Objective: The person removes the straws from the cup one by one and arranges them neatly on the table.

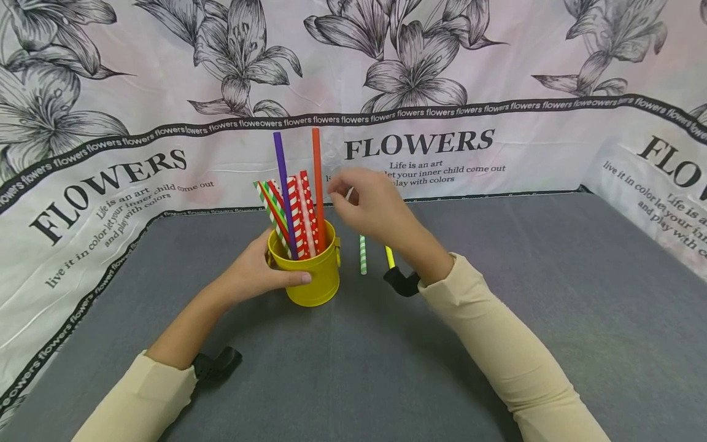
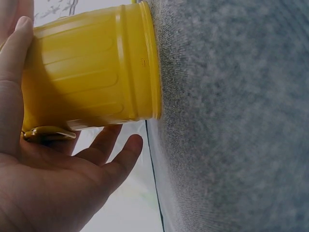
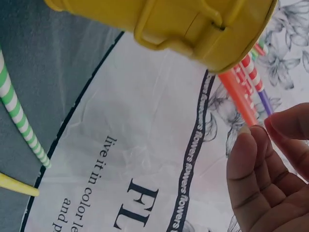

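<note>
A small yellow bucket (image 1: 312, 285) stands upright on the grey cloth. My left hand (image 1: 255, 270) grips its left side, with the thumb across the front. In the left wrist view the bucket's wall (image 2: 77, 72) lies against that hand. Several straws lean inside: a purple straw (image 1: 284, 190), a taller orange straw (image 1: 317, 184), red-and-white patterned straws (image 1: 298, 215) and a green striped straw (image 1: 273, 212). Just right of the orange straw, my right hand (image 1: 367, 205) hovers with bent fingers and nothing visible in them. The right wrist view shows its fingertips (image 3: 244, 150) near the orange straw's end.
On the cloth (image 1: 331, 380), a green-and-white striped straw (image 1: 363, 255) and a yellow straw (image 1: 390, 258) lie right of the bucket, partly hidden by my right hand and wrist. A flower-printed sheet (image 1: 265, 153) rises behind and at both sides.
</note>
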The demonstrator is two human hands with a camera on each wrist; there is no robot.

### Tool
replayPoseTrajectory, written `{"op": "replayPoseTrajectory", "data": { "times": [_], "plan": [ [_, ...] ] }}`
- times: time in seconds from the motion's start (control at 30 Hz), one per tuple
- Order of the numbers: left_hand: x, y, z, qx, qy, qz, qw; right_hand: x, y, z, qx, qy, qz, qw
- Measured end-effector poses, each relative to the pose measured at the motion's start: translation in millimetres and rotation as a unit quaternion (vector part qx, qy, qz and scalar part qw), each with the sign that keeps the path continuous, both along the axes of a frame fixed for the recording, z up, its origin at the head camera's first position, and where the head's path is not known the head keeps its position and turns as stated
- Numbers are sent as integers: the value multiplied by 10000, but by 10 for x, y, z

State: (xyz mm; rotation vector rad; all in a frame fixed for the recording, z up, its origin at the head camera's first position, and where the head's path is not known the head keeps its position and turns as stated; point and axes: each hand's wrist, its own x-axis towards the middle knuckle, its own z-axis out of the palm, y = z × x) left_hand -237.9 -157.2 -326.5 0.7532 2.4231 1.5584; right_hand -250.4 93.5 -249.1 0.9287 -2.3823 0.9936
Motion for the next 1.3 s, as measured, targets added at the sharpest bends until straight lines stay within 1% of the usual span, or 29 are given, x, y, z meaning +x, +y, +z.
{"op": "replayPoseTrajectory", "data": {
  "times": [0.1,0.17,0.23,0.37,0.53,0.63,0.8,0.97,1.1,1.2,1.27,1.3],
  "plan": [
    [-5,-5,-6,13,43,-43,10000,29,-45,-9,-87,181,189,9996],
    [-3,-5,-5,16,36,-53,10000,46,-79,-18,-28,276,283,9992],
    [1,-5,-3,14,11,-43,10000,64,-117,-30,94,352,392,9986],
    [5,-1,7,3,0,-27,10000,90,-198,-55,531,436,528,9962],
    [10,4,13,67,25,-108,9999,100,-255,-76,993,292,560,9930],
    [6,2,8,121,12,-160,9998,96,-277,-77,1172,224,540,9914],
    [3,6,7,134,-32,-177,9997,79,-305,-83,1260,63,558,9904],
    [-10,26,-3,135,-37,-263,9996,53,-302,-88,1374,-134,555,9889],
    [-5,24,-2,119,-43,-215,9997,51,-313,-77,1511,-219,615,9864],
    [0,19,6,97,-21,-157,9998,56,-321,-60,1427,-16,587,9880],
    [3,18,11,99,-6,-149,9998,55,-317,-55,1217,283,486,9910],
    [1,18,11,104,-7,-154,9998,54,-313,-51,1035,456,451,9926]
  ]
}}
